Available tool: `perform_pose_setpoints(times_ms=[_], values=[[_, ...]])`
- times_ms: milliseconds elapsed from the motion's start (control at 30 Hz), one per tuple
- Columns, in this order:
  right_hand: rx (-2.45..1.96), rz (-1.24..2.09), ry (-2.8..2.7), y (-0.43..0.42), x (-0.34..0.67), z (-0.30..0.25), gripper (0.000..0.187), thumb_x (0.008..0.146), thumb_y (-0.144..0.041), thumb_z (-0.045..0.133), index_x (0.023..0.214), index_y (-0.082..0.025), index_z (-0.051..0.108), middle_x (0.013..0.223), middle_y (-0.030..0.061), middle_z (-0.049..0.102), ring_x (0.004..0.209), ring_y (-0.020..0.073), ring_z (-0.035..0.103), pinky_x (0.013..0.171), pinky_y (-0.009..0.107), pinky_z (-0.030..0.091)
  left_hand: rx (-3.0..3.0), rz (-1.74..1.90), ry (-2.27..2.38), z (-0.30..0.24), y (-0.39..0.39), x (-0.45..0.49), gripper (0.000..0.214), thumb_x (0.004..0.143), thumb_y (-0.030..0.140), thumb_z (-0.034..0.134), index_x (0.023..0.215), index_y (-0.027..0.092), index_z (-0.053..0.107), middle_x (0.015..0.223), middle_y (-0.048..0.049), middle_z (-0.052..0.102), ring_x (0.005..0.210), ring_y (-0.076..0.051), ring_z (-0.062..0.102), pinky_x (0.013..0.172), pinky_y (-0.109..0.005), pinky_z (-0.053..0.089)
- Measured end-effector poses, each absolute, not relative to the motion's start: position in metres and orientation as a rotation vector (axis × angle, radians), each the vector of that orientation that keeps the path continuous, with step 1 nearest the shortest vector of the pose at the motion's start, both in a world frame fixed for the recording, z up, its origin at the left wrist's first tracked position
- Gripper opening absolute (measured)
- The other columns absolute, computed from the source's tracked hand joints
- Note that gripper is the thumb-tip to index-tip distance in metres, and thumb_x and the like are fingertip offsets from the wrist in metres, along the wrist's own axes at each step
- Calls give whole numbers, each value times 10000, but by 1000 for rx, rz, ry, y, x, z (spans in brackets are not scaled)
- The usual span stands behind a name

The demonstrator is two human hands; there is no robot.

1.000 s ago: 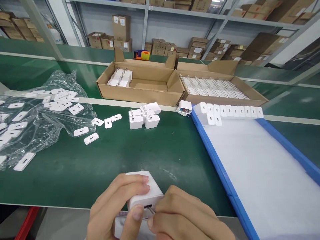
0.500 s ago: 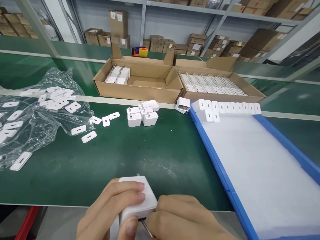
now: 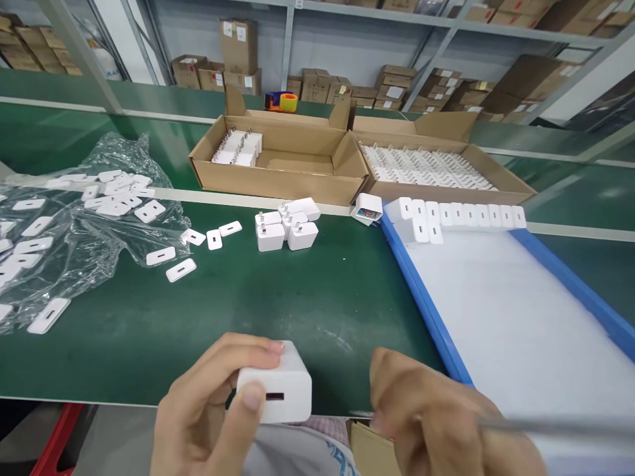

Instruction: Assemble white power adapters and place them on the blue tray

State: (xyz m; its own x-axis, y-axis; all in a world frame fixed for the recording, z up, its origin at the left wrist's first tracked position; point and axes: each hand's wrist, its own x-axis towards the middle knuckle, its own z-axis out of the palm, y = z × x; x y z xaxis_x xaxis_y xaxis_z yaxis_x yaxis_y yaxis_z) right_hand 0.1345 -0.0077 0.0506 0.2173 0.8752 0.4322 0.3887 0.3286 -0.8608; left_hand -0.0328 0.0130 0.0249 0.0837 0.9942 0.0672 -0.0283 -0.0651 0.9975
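My left hand [image 3: 208,410] grips a white charger cube [image 3: 275,389] at the near table edge, its slotted port face turned toward me. My right hand [image 3: 446,423] is off to the right of it, closed around a thin metal tool [image 3: 550,426] that runs blurred to the right. A cluster of white chargers [image 3: 286,226] with prongs up sits mid-table. Loose white faceplates [image 3: 181,270] lie to the left, beside a clear plastic bag [image 3: 74,225] holding many more.
A blue-rimmed tray [image 3: 426,311] with white foam holds a row of chargers [image 3: 461,215] along its far edge. Two open cardboard boxes [image 3: 282,158] [image 3: 446,168] of chargers stand behind. One charger [image 3: 367,208] lies beside the tray. Shelves of cartons fill the back.
My right hand has pulled the tool away from the charger's port and swung right. The charger's port face now shows a closed plate with a slot.
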Motion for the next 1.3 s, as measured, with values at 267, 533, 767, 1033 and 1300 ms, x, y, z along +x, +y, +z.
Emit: perform_pose_setpoints(times_ms=[267,533,767,1033,1300], values=[[-2007,95,-1979,21,148,-7,528,1030,-530,307,789,-173,613,518,2,540,382,147,463,396,256,252,384,1096,843,26,34,-25,204,855,352,677,788,188,779,751,-27,692,709,-164,679,672,-229,607],[-1403,752,-1436,1,133,20,377,973,-565,491,1196,-286,611,1089,37,623,751,113,641,620,191,569,505,1073,879,21,32,-21,237,780,429,769,795,192,774,827,-23,707,767,-153,673,714,-193,579],[-1189,1000,-1304,-2,114,14,195,982,-358,567,1161,-315,631,1067,21,621,864,124,657,710,183,571,940,1176,904,19,21,-21,126,868,399,701,861,293,768,922,7,685,886,-130,643,754,-148,530],[-1168,1149,-1246,-9,130,13,302,919,-379,666,1217,-338,631,1342,72,529,1167,226,602,777,238,595,1216,1286,940,19,10,-21,98,905,376,666,985,327,638,1020,9,631,921,-120,587,737,-139,504],[-922,1744,-847,-13,143,0,602,712,-543,838,1186,-273,584,1109,58,609,882,143,630,701,202,535,1543,1267,723,5,14,-31,225,939,338,594,1108,316,447,1068,-79,618,939,-205,642,740,-292,582]])
